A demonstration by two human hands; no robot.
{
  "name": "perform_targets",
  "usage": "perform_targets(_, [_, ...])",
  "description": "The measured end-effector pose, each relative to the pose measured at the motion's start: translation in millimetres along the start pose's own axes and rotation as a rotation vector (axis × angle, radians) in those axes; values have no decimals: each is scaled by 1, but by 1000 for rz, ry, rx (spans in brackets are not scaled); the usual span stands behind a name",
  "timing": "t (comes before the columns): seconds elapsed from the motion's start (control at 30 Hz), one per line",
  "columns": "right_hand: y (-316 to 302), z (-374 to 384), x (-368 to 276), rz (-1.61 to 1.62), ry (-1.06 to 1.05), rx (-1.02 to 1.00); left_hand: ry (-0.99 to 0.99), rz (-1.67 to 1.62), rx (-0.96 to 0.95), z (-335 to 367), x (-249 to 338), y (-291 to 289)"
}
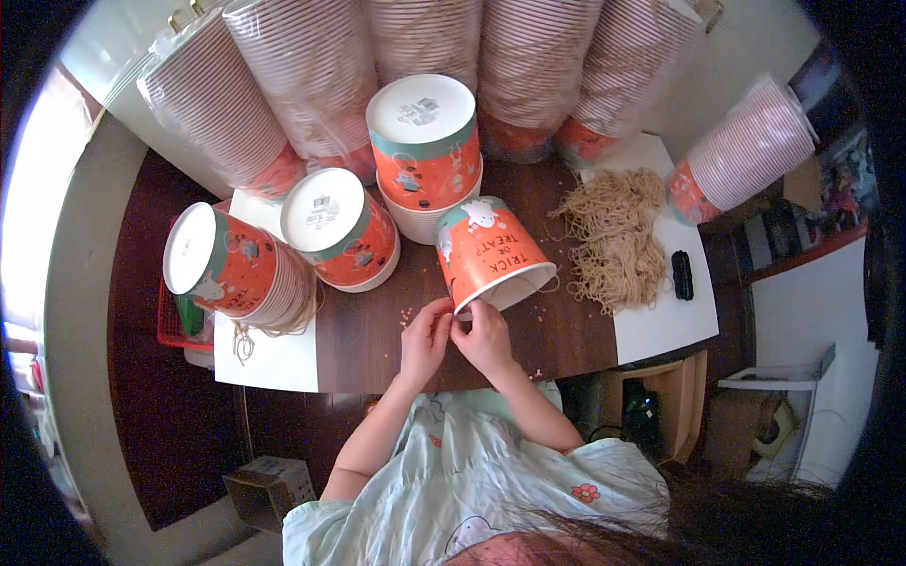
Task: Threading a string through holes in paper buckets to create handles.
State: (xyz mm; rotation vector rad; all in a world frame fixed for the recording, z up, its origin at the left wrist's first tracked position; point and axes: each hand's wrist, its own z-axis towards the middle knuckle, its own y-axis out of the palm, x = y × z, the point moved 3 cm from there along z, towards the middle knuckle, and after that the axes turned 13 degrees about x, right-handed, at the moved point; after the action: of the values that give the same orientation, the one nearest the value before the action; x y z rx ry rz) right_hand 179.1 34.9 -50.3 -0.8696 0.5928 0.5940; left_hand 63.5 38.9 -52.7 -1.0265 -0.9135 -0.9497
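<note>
Wearing a pale green, flower-printed garment (472,462) at the bottom of the frame, you hold both hands close together just below centre. Your left hand (427,344) has its fingertips drawn together at the rim of an orange paper cup (495,253); whether that grip pinches anything cannot be told. Your right hand (486,340) has a narrow grip on the same rim. The cup sits tilted at the centre of the frame, its mouth facing the lower right, above the brown and white tabletop (363,335). Left of centre, you have a leaning cup stack (241,269) with beige strings (247,347) at its lower end, then an upturned stack (342,236). Right of centre lie a tangled heap of beige string (618,241) and a black bundle (682,275). Behind your cup stands a taller upturned stack (427,170). Farthest, plastic-wrapped cup columns (425,42) line the top of the frame.
</note>
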Motion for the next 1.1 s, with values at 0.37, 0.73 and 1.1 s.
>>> perform_targets(0.37, [-20, 9, -14, -109, -233, 23, -96, -113, -30, 5, 6, 6])
perform_targets(0.73, [-64, 28, -69, -207, -302, -267, -351, -407, -280, -14, 23, -8])
perform_targets(1.1, [-52, 21, -59, -284, -296, -498, -583, -635, -216, -34, -5, -29])
